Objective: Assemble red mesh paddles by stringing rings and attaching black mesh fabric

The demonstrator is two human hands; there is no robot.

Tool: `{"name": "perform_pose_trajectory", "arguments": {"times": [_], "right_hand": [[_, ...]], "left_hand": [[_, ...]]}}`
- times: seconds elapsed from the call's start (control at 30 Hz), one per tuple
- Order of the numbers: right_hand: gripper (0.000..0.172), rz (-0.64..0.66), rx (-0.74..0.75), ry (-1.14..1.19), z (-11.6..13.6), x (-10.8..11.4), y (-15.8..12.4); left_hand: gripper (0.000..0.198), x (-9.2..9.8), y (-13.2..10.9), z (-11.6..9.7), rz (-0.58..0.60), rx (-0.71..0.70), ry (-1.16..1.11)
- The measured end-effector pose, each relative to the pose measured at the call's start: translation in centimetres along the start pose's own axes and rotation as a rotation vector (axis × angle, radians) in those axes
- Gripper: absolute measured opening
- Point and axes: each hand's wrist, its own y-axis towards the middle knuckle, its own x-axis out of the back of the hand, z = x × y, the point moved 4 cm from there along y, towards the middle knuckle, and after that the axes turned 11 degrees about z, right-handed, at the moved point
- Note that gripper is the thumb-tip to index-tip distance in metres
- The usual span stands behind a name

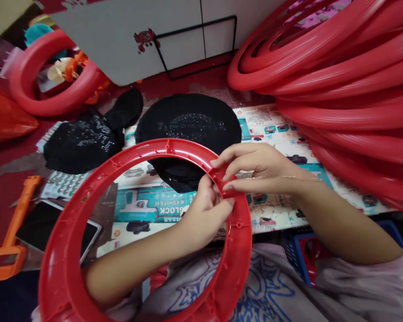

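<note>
A large red plastic ring (240, 241), its hollow ribbed side facing me, stands tilted in front of my body. My left arm passes through its opening. My left hand (208, 210) is closed on the ring's inner edge at the upper right, with the thumb over the channel. My right hand (255, 167) comes in from the right, its bent fingertips pressed on the same stretch of the ring. Whether a small piece lies under those fingertips cannot be made out. Behind the ring, a round black cloth item with shiny studs (191, 118) rests on the table.
Red rings (349, 103) are piled high at right. Another black studded item (83, 138), a dark tablet-like device (43, 223) and an orange plastic handle (11, 232) lie left. A thick red ring (23, 80) sits farther back. Printed cardboard (272, 210) covers the table; a blue basket (293, 255) stands lower right.
</note>
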Motion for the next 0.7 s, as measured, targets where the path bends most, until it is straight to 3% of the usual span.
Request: {"name": "perform_pose_trajectory", "arguments": {"times": [0.13,0.23,0.37,0.53,0.7], "right_hand": [[0.003,-0.015,-0.001,0.117,0.1,0.4,0.0],[0.002,-0.046,-0.001,0.016,0.4,0.4,-0.1],[0.003,-0.070,0.056,-0.076,0.7,0.5,-0.2],[0.011,0.003,0.135,-0.096,1.4,0.8,-0.1],[0.013,0.045,0.104,-0.143,1.4,0.8,0.0]], "left_hand": [[0.049,-0.2,-0.5,-0.2,0.067,0.048,0.186],[0.046,-0.5,-0.9,-0.4,0.128,0.094,0.248],[0.048,-1.1,-0.9,-0.9,0.213,0.051,0.265],[0.052,-0.9,-1.1,-0.8,0.287,0.025,0.426],[0.046,-0.7,-1.3,-0.5,0.335,0.038,0.568]]}}
